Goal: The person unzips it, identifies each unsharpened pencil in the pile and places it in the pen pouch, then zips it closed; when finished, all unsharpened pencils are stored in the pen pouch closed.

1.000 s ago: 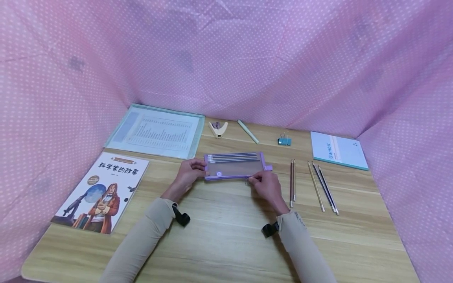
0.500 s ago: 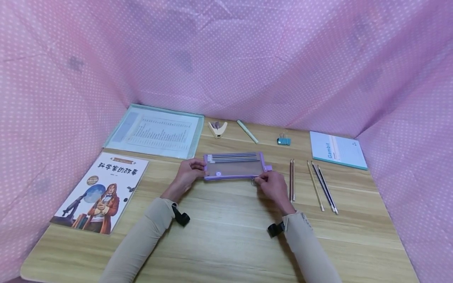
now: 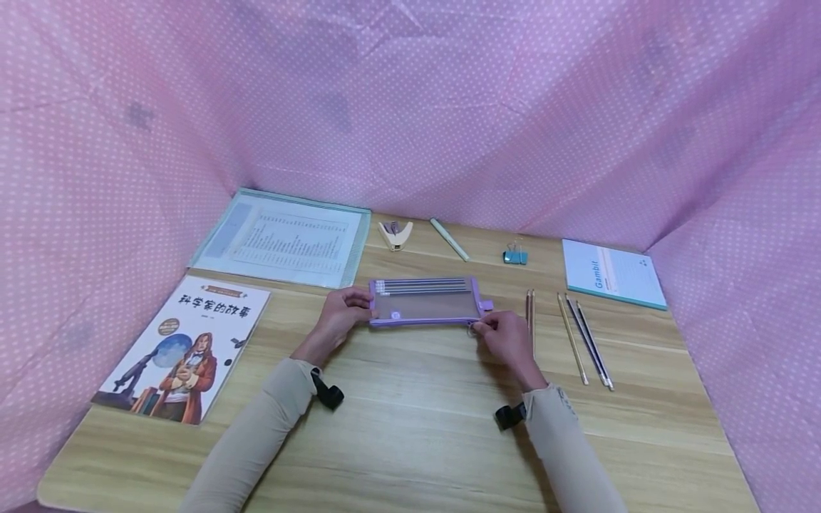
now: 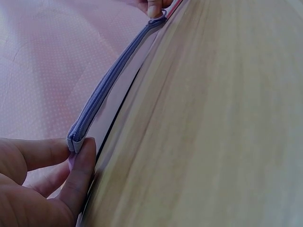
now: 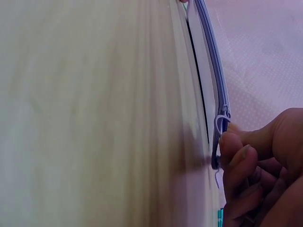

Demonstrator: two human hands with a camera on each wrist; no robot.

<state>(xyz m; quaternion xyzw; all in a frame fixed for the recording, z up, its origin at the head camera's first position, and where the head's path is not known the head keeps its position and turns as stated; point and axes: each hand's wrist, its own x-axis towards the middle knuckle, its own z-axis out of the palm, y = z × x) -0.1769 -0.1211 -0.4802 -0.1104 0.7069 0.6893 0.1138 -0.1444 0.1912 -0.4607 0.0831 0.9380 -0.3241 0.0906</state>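
Note:
A see-through pencil pouch [image 3: 431, 306] with purple edges lies on the table, several striped pencils [image 3: 423, 286] inside it along the far side. At its near left corner, my left hand [image 3: 340, 315] pinches the zipper's end between thumb and fingers. My right hand [image 3: 507, 339] pinches the zipper pull near the pouch's right end. From the left wrist, the zipper [image 4: 105, 90] appears closed between the two hands. The right wrist view shows the ring-shaped zipper pull [image 5: 221, 124] at the thumb and fingertip, the slider just above it.
Loose pencils [image 3: 580, 342] lie to the right, two of them partly behind my right hand. Along the back are a stapler [image 3: 395, 235], a pale green pen [image 3: 450, 239], a binder clip [image 3: 515, 256] and a notebook [image 3: 612, 273]. A document folder [image 3: 288, 239] and a book [image 3: 186, 349] lie left.
My right hand has moved right along the pouch's near edge with the zipper pull, toward the right end. The left hand has stayed at the left corner.

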